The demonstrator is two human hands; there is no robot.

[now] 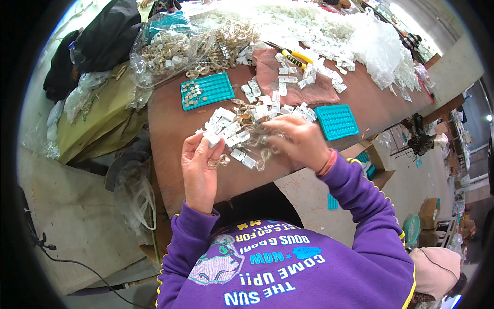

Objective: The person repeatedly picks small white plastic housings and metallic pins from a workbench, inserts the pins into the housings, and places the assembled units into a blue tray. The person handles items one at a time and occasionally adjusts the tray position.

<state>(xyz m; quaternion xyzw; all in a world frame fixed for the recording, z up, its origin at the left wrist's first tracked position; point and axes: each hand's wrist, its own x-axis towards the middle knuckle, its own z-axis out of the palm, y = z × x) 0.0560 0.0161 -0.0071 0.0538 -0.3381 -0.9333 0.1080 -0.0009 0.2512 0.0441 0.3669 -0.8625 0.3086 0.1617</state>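
My left hand [199, 166] is closed, pinching a small white plastic case [211, 138] between thumb and fingertips. A clear, ring-like looped piece [223, 159] shows beside its thumb. To the right, my right hand [301, 138] reaches over the work pile, its fingers smeared by motion; what they hold, if anything, I cannot make out. Below those fingers lie or hang transparent coiled loops [264, 154], also blurred. Between and beyond both hands is a loose heap of white plastic cases [222, 119], with a few lying nearer me [248, 162].
A teal tray [218, 87] with small round discs lies left, another teal tray [337, 122] right. Yellow-and-black pliers [292, 57] rest by a pink cloth [265, 74]. Behind are a clear bag of parts [167, 54] and a big white heap [319, 31]. The brown tabletop's edge [231, 193] runs near me.
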